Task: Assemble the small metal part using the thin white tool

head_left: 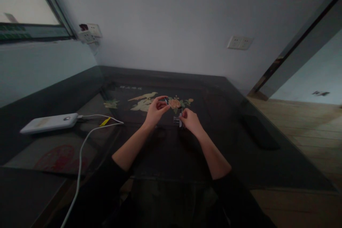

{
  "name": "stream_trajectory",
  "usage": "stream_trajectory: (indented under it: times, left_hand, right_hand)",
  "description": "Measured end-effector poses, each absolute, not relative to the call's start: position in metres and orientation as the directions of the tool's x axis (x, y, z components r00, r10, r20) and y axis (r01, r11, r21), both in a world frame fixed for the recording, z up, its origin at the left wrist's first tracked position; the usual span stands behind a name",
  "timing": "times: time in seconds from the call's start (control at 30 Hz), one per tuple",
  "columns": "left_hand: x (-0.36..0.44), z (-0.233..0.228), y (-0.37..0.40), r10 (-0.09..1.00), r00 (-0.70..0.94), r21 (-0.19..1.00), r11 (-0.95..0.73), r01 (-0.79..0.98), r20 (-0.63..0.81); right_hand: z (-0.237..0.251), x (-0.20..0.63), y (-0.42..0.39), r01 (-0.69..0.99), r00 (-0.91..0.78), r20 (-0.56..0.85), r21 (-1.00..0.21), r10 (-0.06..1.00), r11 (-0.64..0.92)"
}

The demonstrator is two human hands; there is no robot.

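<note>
Above the dark glossy table, my left hand pinches a small, thin dark piece between thumb and fingertips; its kind is too small to make out. My right hand is closed on a small silvery metal piece with short bars sticking out to the left. The two hands are apart, the left a little higher in the view. Whether the metal piece rests on the tabletop, I cannot tell. Behind the hands, a flower and bird picture decorates the table surface.
A white power bank lies at left, with a white cable running from it toward me and a yellow tag by the cable. A flat black object lies at right. The wall borders the table's far side.
</note>
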State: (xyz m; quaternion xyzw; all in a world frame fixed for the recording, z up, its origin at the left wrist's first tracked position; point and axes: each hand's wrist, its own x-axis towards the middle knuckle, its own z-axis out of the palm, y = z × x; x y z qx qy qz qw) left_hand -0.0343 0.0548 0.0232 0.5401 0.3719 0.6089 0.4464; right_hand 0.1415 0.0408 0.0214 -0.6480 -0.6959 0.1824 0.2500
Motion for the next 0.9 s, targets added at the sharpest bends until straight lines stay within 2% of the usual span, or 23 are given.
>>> stream_trajectory:
  times: [0.23,0.67,0.77,0.9]
  left_hand:
    - [-0.034,0.024,0.051,0.943,-0.029,0.937,-0.333,-0.107,0.332]
    - [-0.048,0.028,0.06,0.945,-0.121,0.934,-0.321,-0.155,0.304]
    - [-0.051,0.03,0.061,0.938,-0.152,0.931,-0.334,-0.146,0.313]
    - [-0.053,0.032,0.061,0.937,-0.148,0.932,-0.335,-0.141,0.315]
  right_hand:
    - [0.016,0.166,0.048,0.899,-0.031,0.005,-0.438,1.0,0.03]
    - [0.014,0.162,0.041,0.934,-0.053,-0.055,-0.356,0.997,0.03]
    - [0.019,0.161,0.04,0.932,-0.037,-0.031,-0.362,0.999,0.023]
    - [0.026,0.158,0.037,0.909,-0.004,0.101,-0.414,0.995,0.046]
